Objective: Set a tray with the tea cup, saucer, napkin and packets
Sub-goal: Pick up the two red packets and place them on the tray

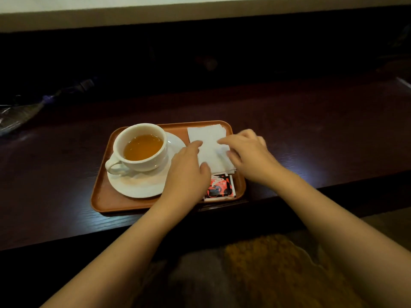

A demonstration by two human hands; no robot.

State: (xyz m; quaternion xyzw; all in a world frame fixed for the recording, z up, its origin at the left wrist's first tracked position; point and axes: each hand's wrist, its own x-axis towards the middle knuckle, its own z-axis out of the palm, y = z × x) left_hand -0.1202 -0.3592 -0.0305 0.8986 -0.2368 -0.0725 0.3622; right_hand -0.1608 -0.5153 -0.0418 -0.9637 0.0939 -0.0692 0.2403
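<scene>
Napkin [210, 147] is pressed flat on the tray [104, 194] by both hands, left [188, 174] and right [249, 156], fingers spread, nothing clasped; cup [140, 147] is seated on saucer [144, 183], packet [220, 187] just below the napkin.

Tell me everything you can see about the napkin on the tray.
The napkin is white, looks like soft folded paper, and is roughly rectangular. It lies flat in the far right part of the orange tray, to the right of the saucer. Its near edge sits beside or slightly over a red and black packet; which one I cannot tell. The left hand rests on its left side and the right hand on its right side, fingers spread flat as if pressing or smoothing it.
</scene>
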